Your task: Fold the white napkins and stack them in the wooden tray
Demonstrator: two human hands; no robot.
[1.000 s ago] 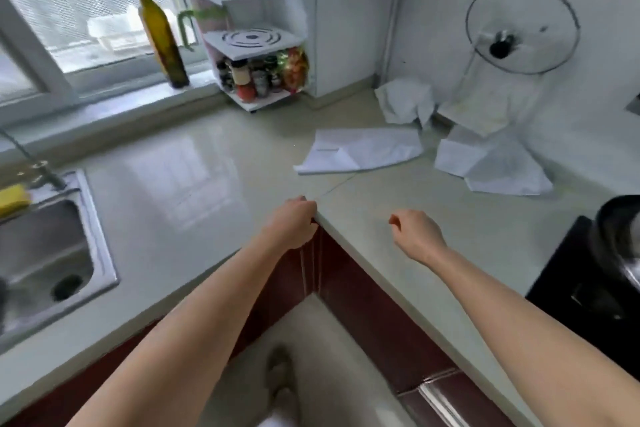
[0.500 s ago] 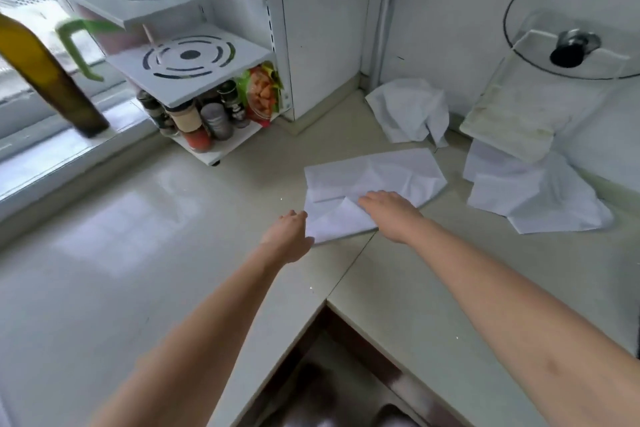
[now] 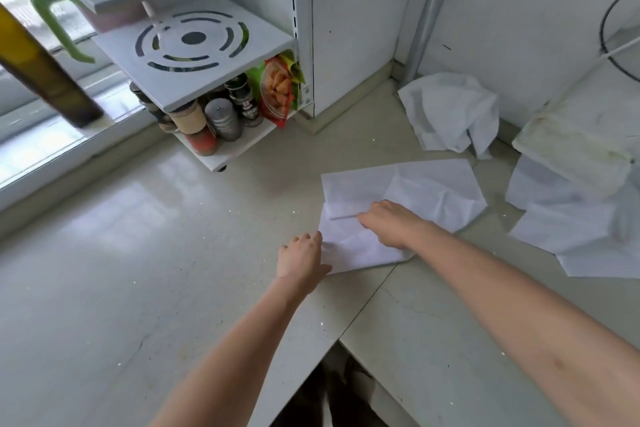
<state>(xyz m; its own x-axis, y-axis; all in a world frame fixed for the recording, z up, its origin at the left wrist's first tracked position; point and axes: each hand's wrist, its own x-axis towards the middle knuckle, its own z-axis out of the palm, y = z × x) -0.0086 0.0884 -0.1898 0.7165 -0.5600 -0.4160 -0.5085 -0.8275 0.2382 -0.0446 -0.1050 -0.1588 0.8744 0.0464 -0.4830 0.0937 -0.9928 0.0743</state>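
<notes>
The flat white napkin (image 3: 412,204) lies on the bench (image 3: 145,253) near the inner corner, and against half a second ago the view has closed in on it while both hands have settled further onto its near end. The right hand (image 3: 391,224) now lies palm down on the sheet, fingers reaching left along a crease; its grip holds nothing that can be made out, since the fingertips are partly lost against the white. The left hand (image 3: 301,255) has come up to the napkin's left edge, fingers bent at the border; whether they pinch the sheet cannot be told. The napkin's near-left corner is doubled over. Its long axis runs from near-left to far-right, toward the wall.

Behind it a crumpled napkin (image 3: 450,111) sits in the corner. To the right, more loose napkins (image 3: 568,229) overlap, cut off by the frame edge, with a worn pale tray (image 3: 581,146) resting partly on them. Further left stands a white spice rack (image 3: 204,55) with jars, and a blurred bottle (image 3: 38,69) on the sill
</notes>
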